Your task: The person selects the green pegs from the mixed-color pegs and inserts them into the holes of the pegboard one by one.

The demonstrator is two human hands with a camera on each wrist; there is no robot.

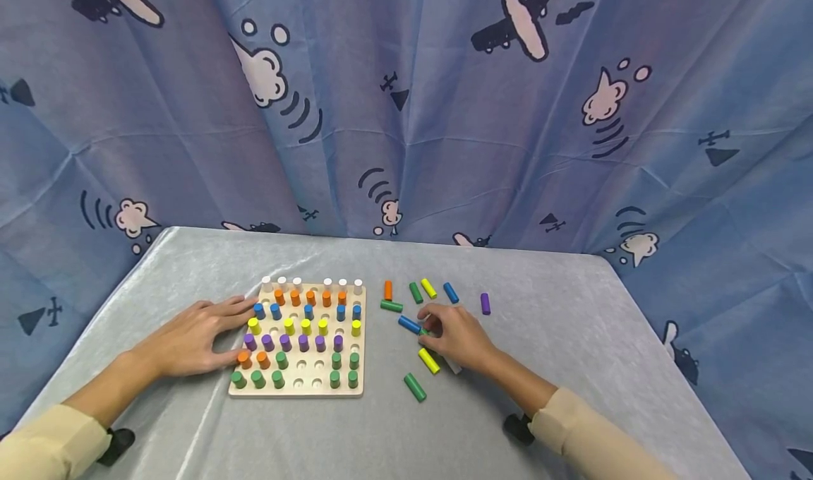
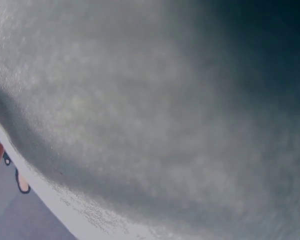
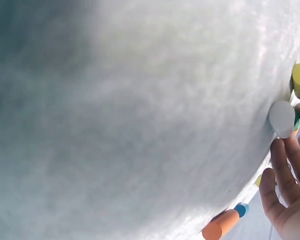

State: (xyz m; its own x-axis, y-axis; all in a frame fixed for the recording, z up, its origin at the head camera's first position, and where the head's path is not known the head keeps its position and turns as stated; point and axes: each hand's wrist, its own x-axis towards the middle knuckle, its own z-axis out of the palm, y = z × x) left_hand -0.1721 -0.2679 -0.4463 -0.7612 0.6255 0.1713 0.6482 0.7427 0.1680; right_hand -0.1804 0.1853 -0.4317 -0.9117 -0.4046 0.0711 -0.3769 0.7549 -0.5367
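Observation:
A wooden pegboard (image 1: 297,390) stands left of centre with rows of white, orange, blue, yellow, purple and green pegs in its holes. Spread along its left edge, my left hand (image 1: 190,335) touches the board with fairly straight fingers. My right hand (image 1: 462,339) is among the loose pegs right of the board. Its thumb and fingertips pinch a green peg (image 3: 297,120), mostly hidden by them. Close by lie a blue peg (image 1: 409,325), a yellow peg (image 1: 429,361) and a white peg (image 3: 281,119), the last partly under the hand in the head view.
More loose pegs lie farther back, among them an orange peg (image 1: 388,290) and a purple peg (image 1: 485,303). Nearer me is another green peg (image 1: 415,387). A grey cloth covers the table (image 1: 209,268), and a patterned blue curtain (image 1: 406,148) hangs behind it.

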